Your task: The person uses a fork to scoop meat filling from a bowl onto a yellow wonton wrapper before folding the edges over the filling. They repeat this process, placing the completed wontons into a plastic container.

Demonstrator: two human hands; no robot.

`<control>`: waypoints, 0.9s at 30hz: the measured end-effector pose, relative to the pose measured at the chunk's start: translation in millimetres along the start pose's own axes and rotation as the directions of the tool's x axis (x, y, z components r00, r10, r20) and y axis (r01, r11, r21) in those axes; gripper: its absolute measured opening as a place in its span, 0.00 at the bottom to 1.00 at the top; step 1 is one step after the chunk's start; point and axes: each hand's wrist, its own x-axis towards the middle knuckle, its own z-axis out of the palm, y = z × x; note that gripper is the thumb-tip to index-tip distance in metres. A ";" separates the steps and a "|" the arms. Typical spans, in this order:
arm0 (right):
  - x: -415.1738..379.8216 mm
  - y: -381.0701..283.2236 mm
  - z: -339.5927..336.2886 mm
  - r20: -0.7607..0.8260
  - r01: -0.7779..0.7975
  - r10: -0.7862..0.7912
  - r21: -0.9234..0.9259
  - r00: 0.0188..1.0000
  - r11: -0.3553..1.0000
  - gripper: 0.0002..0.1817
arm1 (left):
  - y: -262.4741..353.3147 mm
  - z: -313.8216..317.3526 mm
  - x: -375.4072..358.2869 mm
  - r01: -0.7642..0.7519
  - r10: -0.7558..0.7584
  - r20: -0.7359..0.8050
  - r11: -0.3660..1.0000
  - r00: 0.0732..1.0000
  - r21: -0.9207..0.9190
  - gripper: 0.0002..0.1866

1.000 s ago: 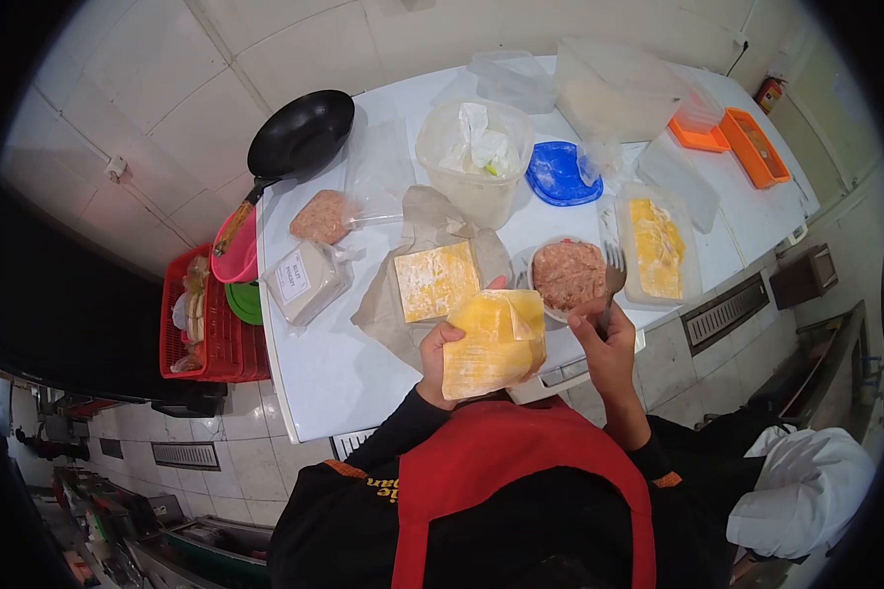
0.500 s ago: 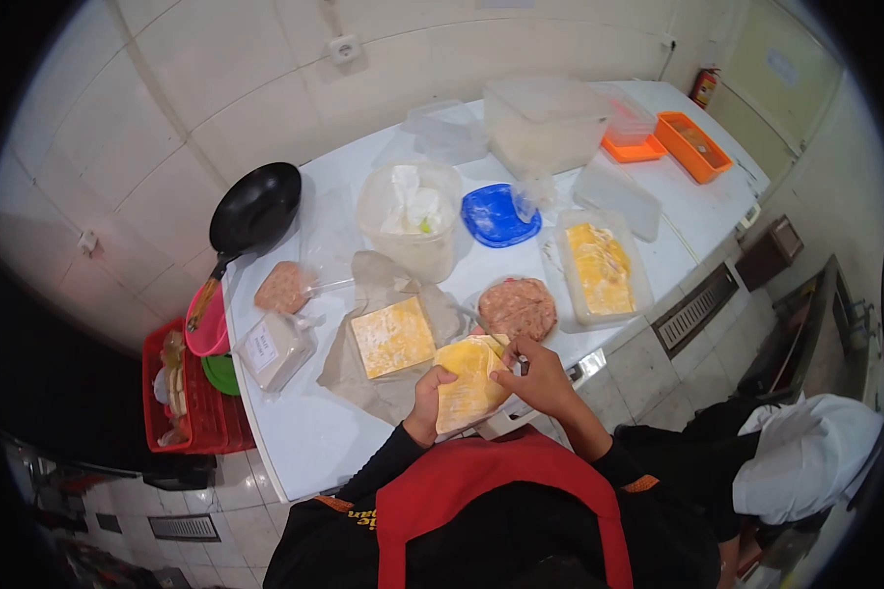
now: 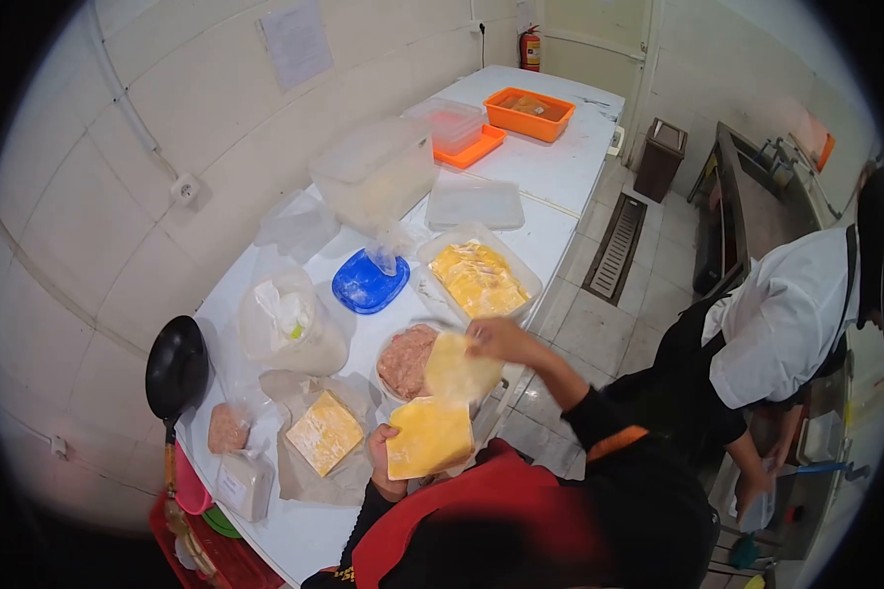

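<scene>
While the left hand (image 3: 387, 457) clamps a flat, floury yellow square sheet (image 3: 429, 439) on the near side of the pink mince (image 3: 403, 363), the right fingers pinch a thin, pale-yellow sheet (image 3: 459, 368), best lifted gently against tearing. The square faces up, without a clear long axis; the blurred one's I can't tell.

head view | above table (image 3: 550, 177) | faces forward, down | moderately near

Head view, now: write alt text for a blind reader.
The left hand holds yellow sheets at a white table; the right hand lifts a paler, blurred sheet by a bowl of minced meat, near a tub of yellow pieces.
</scene>
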 end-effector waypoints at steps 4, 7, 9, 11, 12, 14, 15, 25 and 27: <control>53.6 40.7 -55.4 -0.187 -0.051 0.003 -0.251 0.982 0.967 0.19 | -0.6 16.7 -4.4 -0.065 0.069 -0.047 0.993 0.996 0.097 0.40; 80.5 71.1 -71.0 -0.133 -0.158 0.108 -0.467 0.985 0.870 0.19 | 4.5 14.8 -13.5 -0.101 0.109 -0.059 0.987 0.992 0.122 0.41; 87.7 81.2 -69.2 -0.125 -0.212 0.171 -0.532 0.977 0.820 0.19 | 9.6 13.9 -21.9 -0.132 0.142 -0.070 0.982 0.987 0.132 0.42; 85.3 82.7 -63.2 -0.174 -0.274 0.214 -0.514 0.961 0.812 0.18 | 15.4 10.7 -30.2 -0.168 0.179 -0.082 0.977 0.980 0.129 0.43; 82.0 79.8 -61.6 -0.201 -0.312 0.242 -0.507 0.949 0.803 0.18 | 18.8 8.1 -34.8 -0.187 0.198 -0.089 0.975 0.976 0.123 0.43; 77.4 77.0 -57.0 -0.273 -0.334 0.222 -0.495 0.936 0.802 0.17 | 21.3 2.2 -42.0 -0.218 0.228 -0.103 0.971 0.968 0.101 0.43; 77.5 75.0 -54.9 -0.305 -0.342 0.211 -0.488 0.929 0.803 0.16 | 21.5 0.2 -46.4 -0.234 0.243 -0.110 0.968 0.964 0.089 0.44; -19.1 -15.9 -38.1 -0.322 -0.135 0.038 -0.284 0.946 0.949 0.08 | 4.1 7.8 -53.6 -0.188 0.200 -0.167 0.978 0.965 0.085 0.47; -46.7 -38.5 -22.9 -0.104 -0.110 0.073 -0.409 0.992 0.906 0.08 | 1.8 6.1 -52.9 -0.120 0.139 -0.171 0.986 0.975 0.114 0.47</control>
